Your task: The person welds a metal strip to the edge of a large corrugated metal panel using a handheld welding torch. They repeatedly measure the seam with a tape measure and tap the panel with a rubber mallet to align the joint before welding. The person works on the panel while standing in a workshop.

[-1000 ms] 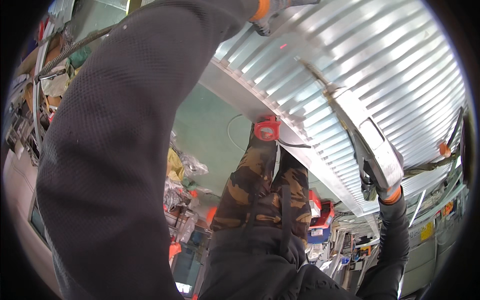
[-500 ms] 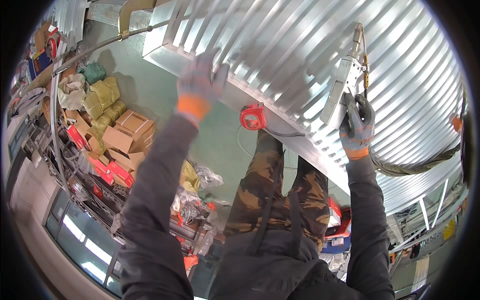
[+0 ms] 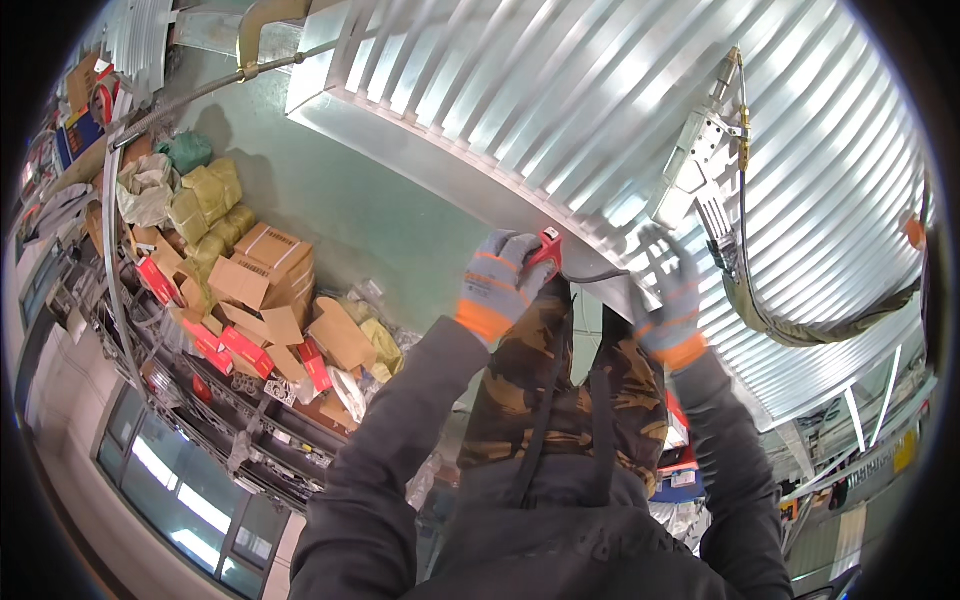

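1. The left hand [image 3: 497,283], in a grey glove with an orange cuff, was closed around a red tool [image 3: 547,250] right at the near edge of the corrugated sheet [image 3: 560,100].
2. A thin dark cord [image 3: 598,277] ran from the red tool along that edge toward the right hand [image 3: 668,292].
3. The right hand, gloved the same way, lay against the sheet's near edge with fingers spread; whether it gripped anything could not be told.
4. A metal air tool [image 3: 700,165] with a hose [image 3: 800,325] rested on the sheet, just beyond the right hand and apart from it, unheld.
5. Judged from this, work at the sheet's edge looked to be under way, with the red tool in position; the air tool had not been taken up.
6. Cardboard boxes [image 3: 270,270] and yellow bags [image 3: 205,200] lay on the green floor [image 3: 380,210] at the left.
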Demonstrator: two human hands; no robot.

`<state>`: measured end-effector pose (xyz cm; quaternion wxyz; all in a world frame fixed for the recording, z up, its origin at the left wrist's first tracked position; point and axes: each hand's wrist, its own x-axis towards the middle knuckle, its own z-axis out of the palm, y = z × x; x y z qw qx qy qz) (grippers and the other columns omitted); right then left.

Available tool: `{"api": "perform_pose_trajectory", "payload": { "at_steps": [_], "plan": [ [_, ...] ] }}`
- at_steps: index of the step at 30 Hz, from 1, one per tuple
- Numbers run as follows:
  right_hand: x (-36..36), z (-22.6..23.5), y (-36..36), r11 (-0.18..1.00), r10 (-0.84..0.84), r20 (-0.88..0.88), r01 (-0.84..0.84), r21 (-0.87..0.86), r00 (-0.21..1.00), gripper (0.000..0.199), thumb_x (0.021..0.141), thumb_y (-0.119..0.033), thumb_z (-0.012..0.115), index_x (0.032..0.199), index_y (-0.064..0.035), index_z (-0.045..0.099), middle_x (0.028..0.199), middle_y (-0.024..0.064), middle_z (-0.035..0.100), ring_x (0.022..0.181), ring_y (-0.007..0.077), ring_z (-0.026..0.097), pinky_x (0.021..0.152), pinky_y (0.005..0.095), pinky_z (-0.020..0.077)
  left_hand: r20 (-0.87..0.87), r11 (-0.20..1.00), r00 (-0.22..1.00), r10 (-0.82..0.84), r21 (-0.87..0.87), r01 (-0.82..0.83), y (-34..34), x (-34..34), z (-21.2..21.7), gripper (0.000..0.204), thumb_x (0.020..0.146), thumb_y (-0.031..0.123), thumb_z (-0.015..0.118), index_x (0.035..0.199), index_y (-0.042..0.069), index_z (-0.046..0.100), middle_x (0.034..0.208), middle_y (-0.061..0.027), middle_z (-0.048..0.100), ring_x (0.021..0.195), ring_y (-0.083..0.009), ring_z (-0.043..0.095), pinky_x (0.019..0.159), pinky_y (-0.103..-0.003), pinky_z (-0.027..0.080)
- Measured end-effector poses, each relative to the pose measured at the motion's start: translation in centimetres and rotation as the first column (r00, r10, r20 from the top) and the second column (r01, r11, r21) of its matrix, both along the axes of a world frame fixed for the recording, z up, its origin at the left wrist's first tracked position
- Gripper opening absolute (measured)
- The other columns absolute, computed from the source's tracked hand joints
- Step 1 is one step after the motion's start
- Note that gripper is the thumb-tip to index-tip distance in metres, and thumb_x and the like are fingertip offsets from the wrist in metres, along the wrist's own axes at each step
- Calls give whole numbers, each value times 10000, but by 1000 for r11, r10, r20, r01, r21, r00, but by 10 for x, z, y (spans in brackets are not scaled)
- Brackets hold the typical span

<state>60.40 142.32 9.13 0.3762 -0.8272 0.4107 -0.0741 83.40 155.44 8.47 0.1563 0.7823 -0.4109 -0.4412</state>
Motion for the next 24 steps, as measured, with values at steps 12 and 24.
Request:
{"api": "perform_pose_trajectory", "payload": {
  "at_steps": [12,24],
  "plan": [
    [45,5,26,856,57,127,-114,505,990,804,803,-397,786,1428,7,484,1257,263,564,1128,457,588,935,498,510,-598,703,384,703,506,-500,-13,-14,27,510,944,238,736,1358,18,535,1075,-77,662,897,-131,665,753,-268,569],
    [25,-20,29,909,-19,-145,77,409,989,369,794,-155,738,1147,-76,666,1061,179,615,981,388,602,808,461,522,-613,815,540,577,391,-427,-48,83,-3,128,979,32,624,1099,-10,609,884,-70,667,700,-71,573,568,-209,445]
  ]
}}
